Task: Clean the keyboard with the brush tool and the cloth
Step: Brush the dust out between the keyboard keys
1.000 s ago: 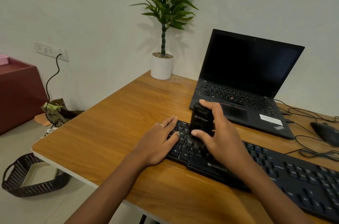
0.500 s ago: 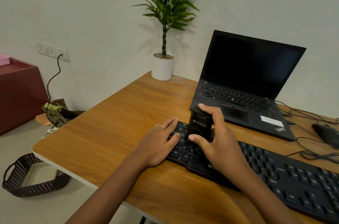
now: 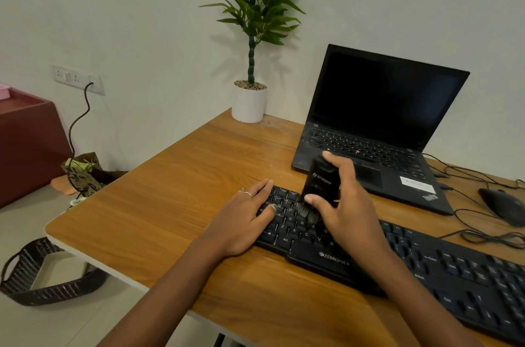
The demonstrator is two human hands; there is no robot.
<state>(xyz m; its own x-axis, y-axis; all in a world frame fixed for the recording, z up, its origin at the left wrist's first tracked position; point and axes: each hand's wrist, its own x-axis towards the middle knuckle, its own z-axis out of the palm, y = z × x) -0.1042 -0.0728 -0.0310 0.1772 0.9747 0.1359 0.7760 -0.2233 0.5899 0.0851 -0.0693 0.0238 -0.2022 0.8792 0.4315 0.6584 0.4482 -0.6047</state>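
The black keyboard [image 3: 426, 267] lies across the near right part of the wooden desk [image 3: 176, 204], its left end angled toward the desk's middle. The brush tool [image 3: 319, 187], a black block with dark bristles at its lower end, stands tilted over the left-hand letter keys, bristles touching the keys. The right hand [image 3: 345, 213] grips the brush tool, thumb on its near face and fingers curled round the far side. The left hand [image 3: 241, 221] rests flat on the keyboard's left end with fingers straight, a ring on one finger. No cloth can be made out. Behind the keyboard an open black laptop [image 3: 377, 125] has a dark screen. A black mouse [image 3: 501, 204] and loose cables [image 3: 483, 236] lie to the right. A potted plant [image 3: 250, 102] stands at the desk's far edge by the wall. On the floor to the left sits a dark woven basket [image 3: 42, 275].
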